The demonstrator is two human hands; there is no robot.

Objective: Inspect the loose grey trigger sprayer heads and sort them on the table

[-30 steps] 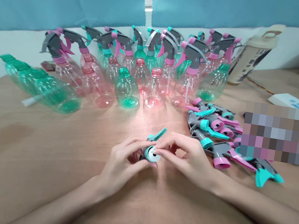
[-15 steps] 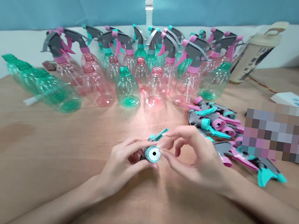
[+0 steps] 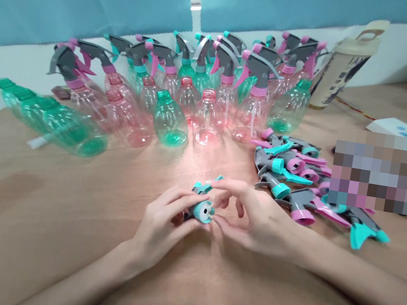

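My left hand [image 3: 162, 218] is closed round a teal and grey trigger spray head [image 3: 201, 211] above the table. The collar's underside faces me, showing a white disc with a dark hole in the middle. My right hand [image 3: 251, 214] is beside the collar, thumb and fingertips curled in at its right rim. A small pale bit shows by the thumb tip, too small to name. The teal trigger sticks up behind, close to my right index finger. On the right lies a pile of loose pink and teal spray heads [image 3: 302, 196].
Behind my hands stand several pink and green bottles, a green bottle [image 3: 172, 121] among them, many with spray heads on. More green bottles [image 3: 75, 129] lie at the left. A tall cup [image 3: 343, 66] and a white box [image 3: 400, 128] are at the back right.
The spray head has turned a little in my left hand, so the collar's side shows more. My right fingertips have come in against its right rim. The view has shifted slightly.
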